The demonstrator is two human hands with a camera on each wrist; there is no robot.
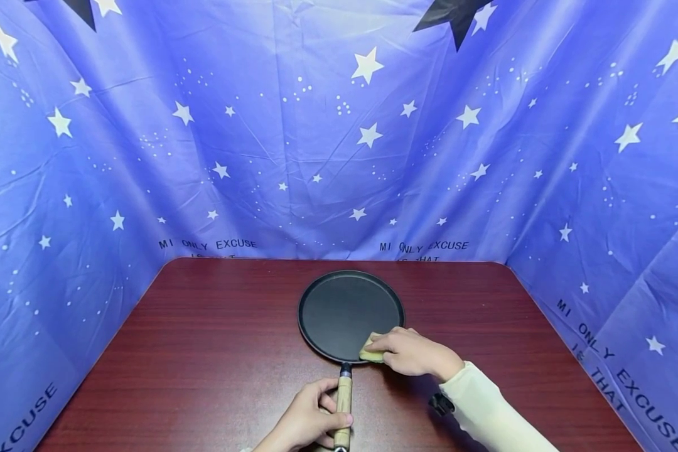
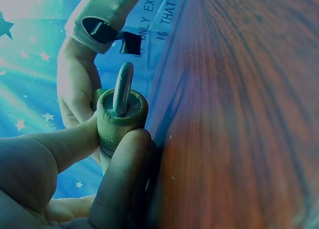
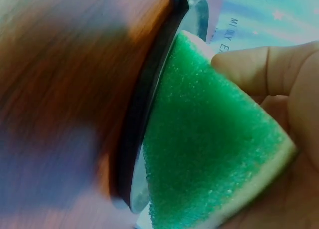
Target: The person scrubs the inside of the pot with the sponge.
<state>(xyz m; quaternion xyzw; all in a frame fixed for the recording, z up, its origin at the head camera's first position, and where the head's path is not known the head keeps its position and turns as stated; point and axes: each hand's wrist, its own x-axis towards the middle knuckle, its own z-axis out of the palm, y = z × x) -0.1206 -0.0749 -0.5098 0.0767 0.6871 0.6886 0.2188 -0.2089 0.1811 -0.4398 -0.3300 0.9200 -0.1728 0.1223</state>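
Note:
A round, flat black frying pan (image 1: 350, 314) with a low rim is at the middle of the table, its wooden handle (image 1: 344, 395) pointing toward me. My left hand (image 1: 311, 411) grips that handle, thumb across the top. In the left wrist view the handle's end (image 2: 122, 107) shows a metal hanging loop. My right hand (image 1: 420, 355) holds a yellow sponge (image 1: 373, 348) at the pan's near right rim. In the right wrist view the sponge's green face (image 3: 209, 134) shows, its edge against the pan's rim (image 3: 137, 114).
The pan is on a dark red wood-grain table (image 1: 215, 339) with rounded far corners. Blue cloth (image 1: 294, 157) printed with stars and lettering hangs around its back and sides. A black strap piece (image 1: 442, 405) shows at my right cuff.

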